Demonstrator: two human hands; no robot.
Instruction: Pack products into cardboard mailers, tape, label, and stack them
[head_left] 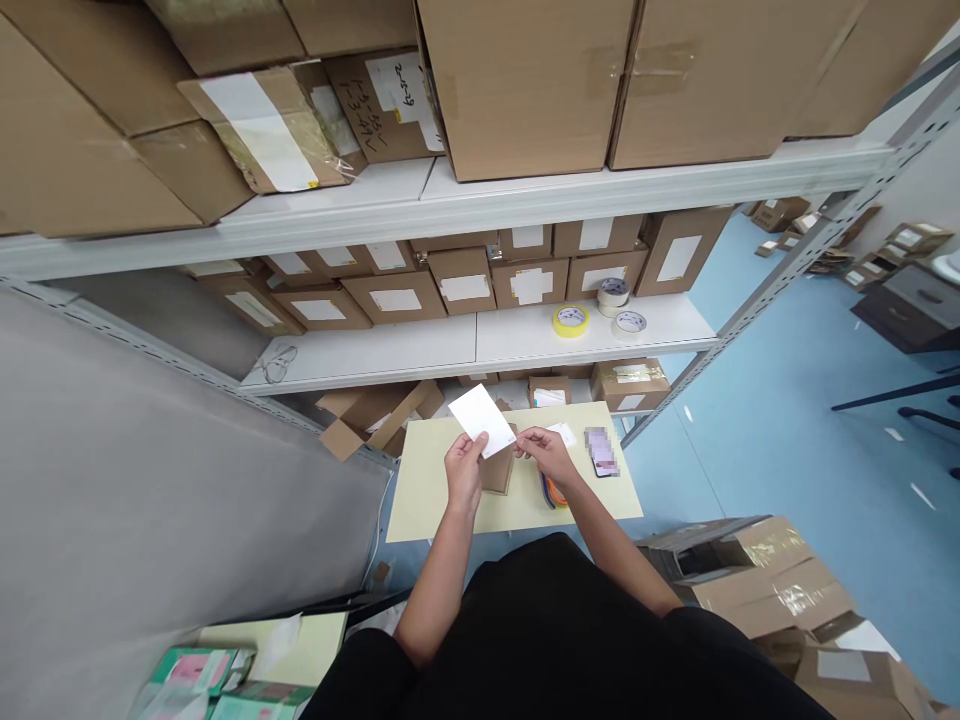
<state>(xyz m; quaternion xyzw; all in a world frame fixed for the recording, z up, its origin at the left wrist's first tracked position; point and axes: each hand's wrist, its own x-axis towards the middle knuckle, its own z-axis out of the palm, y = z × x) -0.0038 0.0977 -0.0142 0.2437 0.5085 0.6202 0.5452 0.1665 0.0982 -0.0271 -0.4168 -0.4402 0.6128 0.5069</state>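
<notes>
White card [474, 408], quantity one

Position: sits above table [420, 505] and brown box [498, 474], toward 11 o'clock from table centre.
Hold: pinched at 6 o'clock in left hand [464, 468], thumb on face, other fingers behind; caught at the 4 o'clock corner in right hand [546, 452], fingertips drawn narrow.
Handling (judged): probably very light, thin, fairly stiff; likely to crease rather than break; perhaps slick on the face. Best taken by edges or corners.
Count, by clock from card:
- brown box: one, at 5 to 6
- slip [564, 435]: one, at 3
- phone [601, 453]: one, at 3 to 4
- orange-and-blue item [555, 492]: one, at 4 to 5, partly hidden; cannot tell its kind
- open carton [346, 438]: one, at 9
- yellow roll [559, 325]: one, on shelf [375, 350], between 1 and 2
- pale rolls [617, 330]: at least two, between 1 and 2
</notes>
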